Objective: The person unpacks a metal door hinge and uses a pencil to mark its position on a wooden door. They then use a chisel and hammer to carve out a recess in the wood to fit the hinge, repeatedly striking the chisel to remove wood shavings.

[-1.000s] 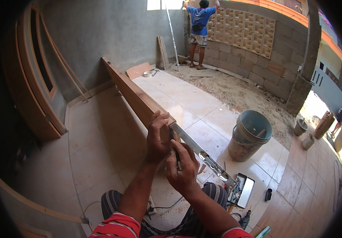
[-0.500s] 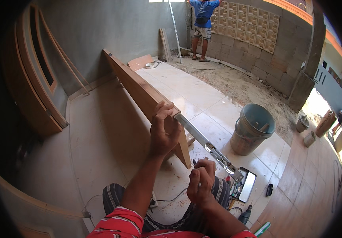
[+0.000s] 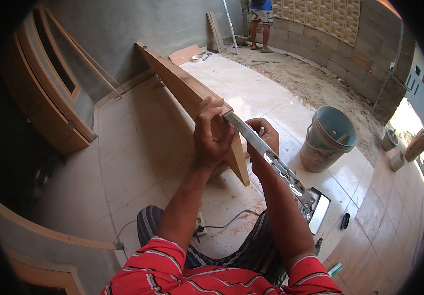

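A long wooden door panel (image 3: 185, 87) stands on its narrow edge, running from the far wall toward me. Along its top edge, a silver metal flush bolt (image 3: 253, 136) with slots juts past the near end of the wood. My left hand (image 3: 211, 135) is closed round that end, fingers over the wood edge and the bolt's start. My right hand (image 3: 267, 136) is at the bolt's far side, partly behind it, fingers closed on a thin pencil-like stick (image 3: 261, 132). The stick's tip is hidden behind the bolt.
A grey bucket (image 3: 328, 140) stands to the right. Near my right forearm lie an open metal case (image 3: 319, 214) with tools and a black object (image 3: 345, 221). A cable (image 3: 236, 218) crosses the floor. Another person (image 3: 261, 24) stands at the far block wall.
My right hand has moved up and forward from near my knee to beside the bolt, with the stick. My left hand keeps its hold. The whole view has shifted slightly.
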`<state>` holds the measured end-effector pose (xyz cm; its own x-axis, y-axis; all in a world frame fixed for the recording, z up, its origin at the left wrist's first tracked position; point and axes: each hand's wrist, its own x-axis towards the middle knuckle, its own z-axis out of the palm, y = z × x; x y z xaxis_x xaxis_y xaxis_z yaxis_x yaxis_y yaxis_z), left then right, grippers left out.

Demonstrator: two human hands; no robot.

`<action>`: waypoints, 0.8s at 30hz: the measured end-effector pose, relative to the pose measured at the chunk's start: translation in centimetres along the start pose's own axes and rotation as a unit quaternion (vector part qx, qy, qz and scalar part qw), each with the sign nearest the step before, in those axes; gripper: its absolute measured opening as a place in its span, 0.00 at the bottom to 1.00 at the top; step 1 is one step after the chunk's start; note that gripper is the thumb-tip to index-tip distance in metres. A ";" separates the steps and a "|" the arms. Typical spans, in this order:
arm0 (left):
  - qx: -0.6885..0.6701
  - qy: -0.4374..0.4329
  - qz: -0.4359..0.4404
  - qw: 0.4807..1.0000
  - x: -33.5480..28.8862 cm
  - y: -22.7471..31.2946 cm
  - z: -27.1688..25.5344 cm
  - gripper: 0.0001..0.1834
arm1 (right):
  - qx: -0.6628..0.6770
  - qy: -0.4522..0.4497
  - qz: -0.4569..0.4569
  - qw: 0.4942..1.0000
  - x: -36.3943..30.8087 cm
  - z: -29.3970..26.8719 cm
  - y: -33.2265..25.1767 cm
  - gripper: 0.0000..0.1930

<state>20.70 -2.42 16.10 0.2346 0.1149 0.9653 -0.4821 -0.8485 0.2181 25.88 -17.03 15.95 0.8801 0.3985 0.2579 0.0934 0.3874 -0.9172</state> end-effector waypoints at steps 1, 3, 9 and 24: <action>0.001 0.002 0.004 1.000 0.0 -0.1 0.1 0.24 | 0.010 -0.004 0.002 1.000 0.1 0.2 0.0 0.09; 0.004 0.005 0.011 1.000 0.0 -0.2 0.2 0.24 | 0.011 0.007 0.008 1.000 0.5 0.9 0.5 0.10; 0.007 0.006 0.011 1.000 -0.2 -0.6 0.1 0.23 | 0.074 -0.026 0.049 0.996 0.8 0.8 0.9 0.09; -0.005 0.000 -0.003 1.000 -0.1 -0.2 0.0 0.24 | 0.018 -0.069 0.093 0.993 -2.9 -6.7 -9.4 0.17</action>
<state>20.77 -2.29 15.93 0.2372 0.1210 0.9639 -0.4894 -0.8422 0.2262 25.57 -27.38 21.83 0.8082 0.5753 0.1256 -0.0840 0.3237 -0.9424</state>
